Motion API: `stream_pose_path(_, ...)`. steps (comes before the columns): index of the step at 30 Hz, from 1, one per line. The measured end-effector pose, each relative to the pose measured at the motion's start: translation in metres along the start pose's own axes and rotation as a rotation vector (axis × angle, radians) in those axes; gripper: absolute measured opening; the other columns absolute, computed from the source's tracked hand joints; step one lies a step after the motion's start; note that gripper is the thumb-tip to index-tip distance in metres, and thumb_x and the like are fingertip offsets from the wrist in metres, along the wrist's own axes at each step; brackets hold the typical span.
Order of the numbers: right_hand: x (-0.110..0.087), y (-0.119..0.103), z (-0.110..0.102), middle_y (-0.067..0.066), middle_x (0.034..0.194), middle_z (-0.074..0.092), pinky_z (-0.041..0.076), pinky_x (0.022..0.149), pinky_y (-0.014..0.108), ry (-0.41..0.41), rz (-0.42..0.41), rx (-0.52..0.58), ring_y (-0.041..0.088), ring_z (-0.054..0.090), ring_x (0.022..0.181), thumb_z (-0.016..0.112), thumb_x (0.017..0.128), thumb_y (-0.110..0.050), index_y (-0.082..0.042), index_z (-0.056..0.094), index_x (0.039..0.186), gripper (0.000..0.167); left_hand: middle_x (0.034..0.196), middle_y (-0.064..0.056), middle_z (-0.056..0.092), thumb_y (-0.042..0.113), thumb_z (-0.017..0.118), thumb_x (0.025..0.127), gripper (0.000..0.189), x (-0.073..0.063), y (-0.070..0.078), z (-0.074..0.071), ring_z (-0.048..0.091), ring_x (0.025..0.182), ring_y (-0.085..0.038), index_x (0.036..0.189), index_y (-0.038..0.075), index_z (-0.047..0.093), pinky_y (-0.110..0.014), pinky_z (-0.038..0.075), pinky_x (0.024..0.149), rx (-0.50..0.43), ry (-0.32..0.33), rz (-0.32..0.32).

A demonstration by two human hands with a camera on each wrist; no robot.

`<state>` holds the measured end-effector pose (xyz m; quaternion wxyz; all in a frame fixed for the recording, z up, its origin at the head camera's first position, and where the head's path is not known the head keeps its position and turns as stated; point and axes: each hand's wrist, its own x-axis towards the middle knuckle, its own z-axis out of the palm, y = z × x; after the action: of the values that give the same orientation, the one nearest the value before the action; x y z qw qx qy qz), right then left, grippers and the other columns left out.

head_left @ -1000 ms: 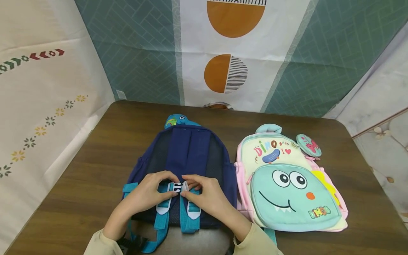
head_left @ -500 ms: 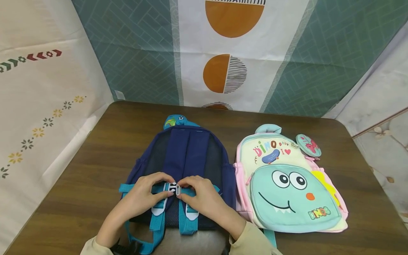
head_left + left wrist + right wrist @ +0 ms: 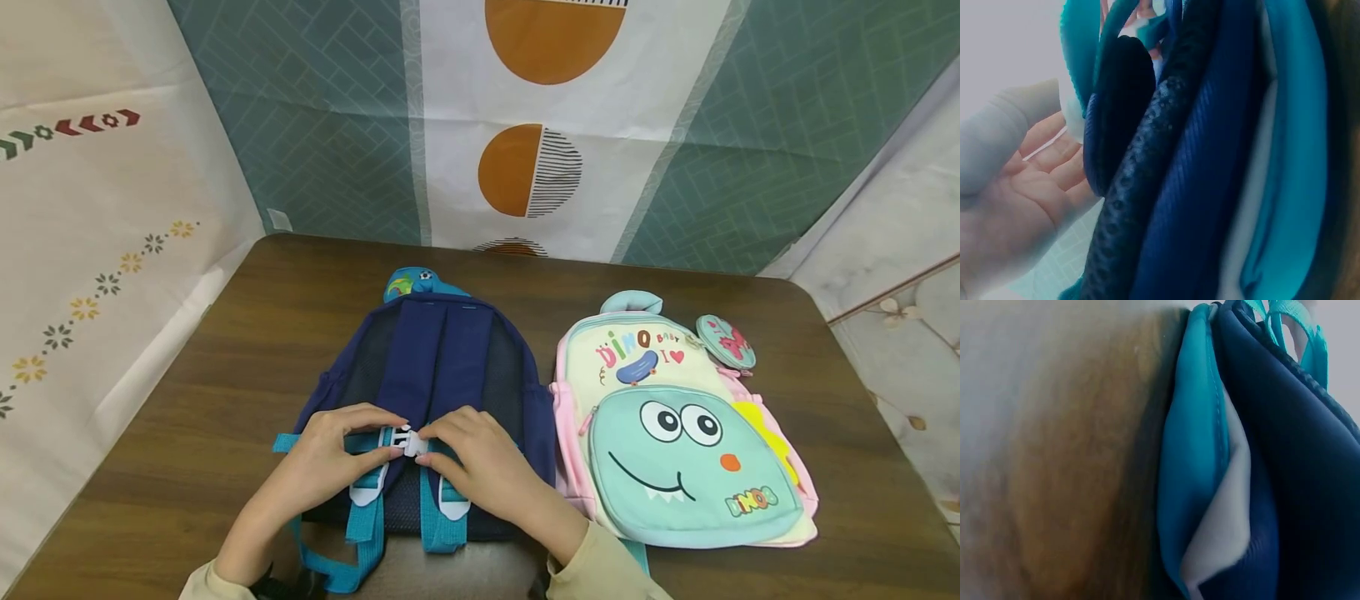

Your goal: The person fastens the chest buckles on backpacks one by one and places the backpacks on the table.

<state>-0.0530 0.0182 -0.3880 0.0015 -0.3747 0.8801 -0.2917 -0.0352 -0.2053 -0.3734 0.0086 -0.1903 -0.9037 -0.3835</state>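
Observation:
A dark navy backpack [image 3: 363,367] lies back side up on the table, its two shoulder straps [image 3: 408,358] running down the middle. Across these straps sits a white plastic side-release buckle [image 3: 408,442] on teal webbing, its two halves in line and meeting end to end. My left hand [image 3: 333,446] pinches the buckle's left side between thumb and fingers, and my right hand [image 3: 480,454] pinches its right side. Below the hands hang teal webbing straps [image 3: 365,521] with white adjusters [image 3: 452,500]. In the left wrist view the palm of the left hand [image 3: 1041,200] shows beside the backpack's mesh edge.
Right of the navy backpack lies a cream, pink and mint dinosaur backpack [image 3: 690,467], with a small round mint pouch [image 3: 726,342] at its top right. Both are on a brown wooden table [image 3: 187,400]. A patterned cloth [image 3: 337,125] hangs behind the table.
Both hands have shifted slightly left with the buckle. Its right half, tilted and then turned on edge before, now lies flat in line with the left half.

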Motion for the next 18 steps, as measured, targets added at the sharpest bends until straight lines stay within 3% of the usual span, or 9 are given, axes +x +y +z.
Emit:
stream_pose_path(9, -0.0035, 0.0039, -0.0015, -0.005, 0.095, 0.061, 0.048, 0.075, 0.015, 0.145, -0.076, 0.082, 0.006, 0.058, 0.084, 0.070, 0.084, -0.024, -0.014, 0.069, 0.102, 0.020, 0.099, 0.010, 0.058, 0.008, 0.079, 0.072, 0.028, -0.0010, 0.0002, 0.0013, 0.059, 0.087, -0.009, 0.098, 0.016, 0.072, -0.023, 0.051, 0.067, 0.027, 0.043, 0.134)
stream_pose_path(13, -0.0033, 0.0056, -0.0003, -0.003, 0.090, 0.060, 0.047, 0.073, 0.011, 0.198, -0.123, 0.084, 0.006, 0.058, 0.081, 0.072, 0.082, -0.021, -0.011, 0.070, 0.098, 0.019, 0.096, 0.009, 0.059, 0.005, 0.079, 0.072, 0.028, 0.0007, 0.0028, 0.0019, 0.057, 0.084, -0.007, 0.098, 0.012, 0.072, -0.022, 0.051, 0.064, 0.029, 0.017, 0.139)
stream_pose_path(18, -0.0026, 0.0055, -0.0024, -0.002, 0.088, 0.059, 0.047, 0.070, 0.010, 0.205, -0.132, 0.072, 0.007, 0.057, 0.078, 0.073, 0.080, -0.018, -0.010, 0.071, 0.096, 0.018, 0.095, 0.008, 0.059, 0.006, 0.079, 0.073, 0.028, 0.0038, 0.0042, 0.0042, 0.057, 0.084, -0.007, 0.099, 0.012, 0.072, -0.021, 0.051, 0.065, 0.026, -0.011, 0.152)
